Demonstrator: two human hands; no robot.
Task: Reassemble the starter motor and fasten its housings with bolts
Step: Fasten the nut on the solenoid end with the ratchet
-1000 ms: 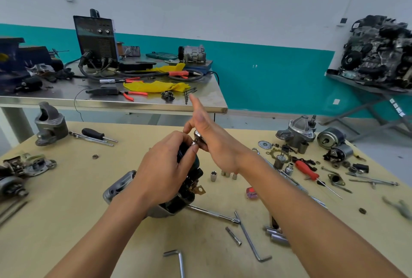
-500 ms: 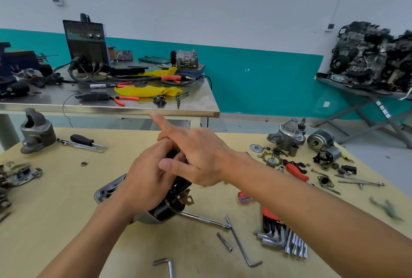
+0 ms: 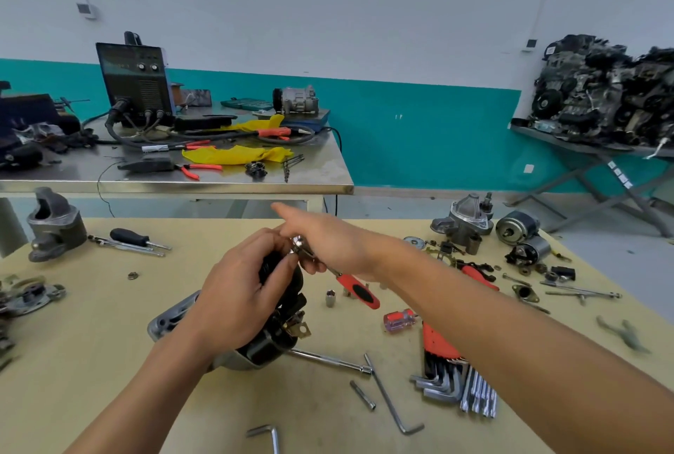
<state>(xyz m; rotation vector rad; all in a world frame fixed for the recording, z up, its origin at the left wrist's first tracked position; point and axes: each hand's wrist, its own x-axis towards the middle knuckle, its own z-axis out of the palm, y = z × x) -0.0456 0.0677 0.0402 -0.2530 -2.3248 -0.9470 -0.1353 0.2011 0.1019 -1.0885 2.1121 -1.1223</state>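
The black starter motor (image 3: 277,340) with its silver nose housing (image 3: 166,324) stands tilted on the yellow table (image 3: 91,362). My left hand (image 3: 240,293) grips its upper end. My right hand (image 3: 328,242) holds a small ratchet (image 3: 350,284) with a red and black handle, its chrome head at the top of the motor. That hand's forefinger sticks out straight to the left. The bolt under the ratchet head is hidden by my fingers.
Loose sockets (image 3: 330,298), a red hex key set (image 3: 448,366), single hex keys (image 3: 392,402) and an extension bar (image 3: 328,360) lie near the motor. Other starter parts (image 3: 470,220) lie at the right, a grey housing (image 3: 51,227) at the left. A steel bench (image 3: 321,176) stands behind.
My right hand turned back over the motor's top and the ratchet's red handle swung out to the lower right, into sight. The left hand kept its hold.
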